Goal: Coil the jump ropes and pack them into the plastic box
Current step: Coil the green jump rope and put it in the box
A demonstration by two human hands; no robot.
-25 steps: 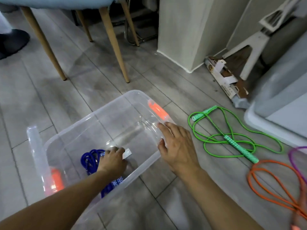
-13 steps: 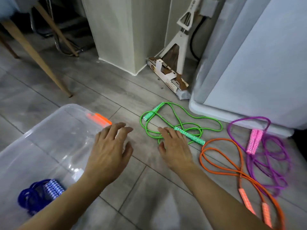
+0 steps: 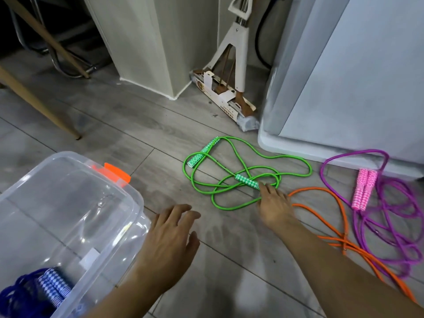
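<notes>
On the grey floor (image 3: pixel 137 134), the blue rope (image 3: pixel 34 292) lies coiled in the box (image 3: pixel 68 203) at eight o'clock; green rope (image 3: pixel 229 180), orange rope (image 3: pixel 339 226) and purple rope (image 3: pixel 390 214) remain loose. Right hand (image 3: pixel 274 206) touches the green rope, fingers relaxed; left hand (image 3: pixel 169 239) hovers, fingers spread.

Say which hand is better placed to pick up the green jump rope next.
Right. The right hand already reaches the green jump rope, its fingertips at the end of the nearer green handle. The left hand hovers open over bare floor beside the plastic box, short of the rope.
</notes>
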